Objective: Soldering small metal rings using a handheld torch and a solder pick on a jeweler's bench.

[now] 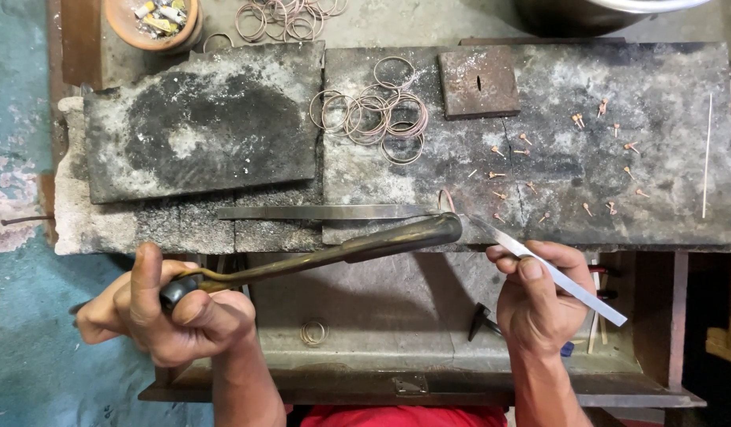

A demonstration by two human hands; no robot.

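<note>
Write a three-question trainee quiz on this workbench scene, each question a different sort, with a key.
1. True or false: the left hand holds the torch.
2. The right hand holds: A) hammer B) flat metal tweezers C) brush.
3. Fill in: the copper rings lie on the dark ___ slab.

Key: 1 true; 2 B; 3 stone.

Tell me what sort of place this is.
Probably a small metalworking or jewellery bench. Scorched, blackened slabs cover the top, thin copper-coloured wire rings and tiny pins lie on them, and the left hand holds a torch while the right hand holds tweezers.
</note>
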